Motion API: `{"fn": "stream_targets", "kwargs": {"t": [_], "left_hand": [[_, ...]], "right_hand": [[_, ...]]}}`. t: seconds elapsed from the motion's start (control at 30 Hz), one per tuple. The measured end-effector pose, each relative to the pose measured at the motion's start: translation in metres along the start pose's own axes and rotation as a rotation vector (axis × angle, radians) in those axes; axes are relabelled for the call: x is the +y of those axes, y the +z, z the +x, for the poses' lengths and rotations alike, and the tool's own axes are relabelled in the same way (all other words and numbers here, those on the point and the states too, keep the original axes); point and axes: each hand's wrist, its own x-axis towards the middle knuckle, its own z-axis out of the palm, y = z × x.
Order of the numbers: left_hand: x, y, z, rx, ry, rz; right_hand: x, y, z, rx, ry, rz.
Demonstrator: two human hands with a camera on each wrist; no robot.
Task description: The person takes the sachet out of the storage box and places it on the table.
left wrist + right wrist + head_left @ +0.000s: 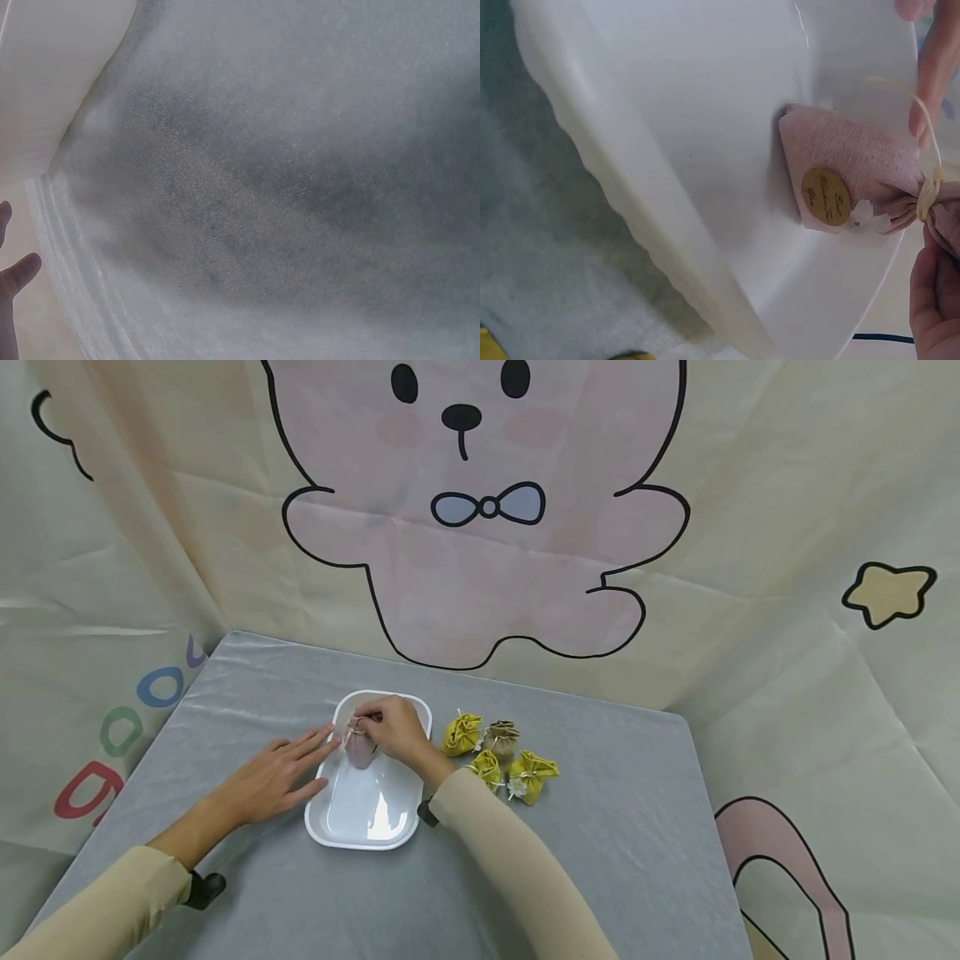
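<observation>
A pink drawstring pouch [361, 749] lies toward the far left corner of a white tray [367, 842]. My right hand [396, 727] pinches its gathered neck. A round gold label [826, 196] with script shows on the pouch's cloth, and a pale cord [928, 196] is tied around the neck. My left hand [283, 777] is at the tray's left rim with fingers extended, fingertips close to the pouch's neck. In the left wrist view only a few fingertips [24, 271] show, below the tray's side.
Right of the tray sit several small pouches: a yellow one [461, 735] at the back, a brown one [501, 740], and another yellow one [531, 775] with a white flower. Grey cloth covers the table [622, 827]. A printed curtain [750, 527] hangs behind.
</observation>
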Motion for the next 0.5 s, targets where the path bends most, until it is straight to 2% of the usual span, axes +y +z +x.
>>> {"fn": "stream_targets", "kwargs": {"t": [0.3,0.5], "left_hand": [[0.000,0.001,-0.001,0.027,0.019,0.006],[0.000,0.001,0.000,0.036,0.024,-0.007]], "right_hand": [[-0.006,-0.015,-0.004,-0.032,-0.042,-0.005],[-0.009,-0.026,-0.008,-0.018,-0.093,-0.016]]}}
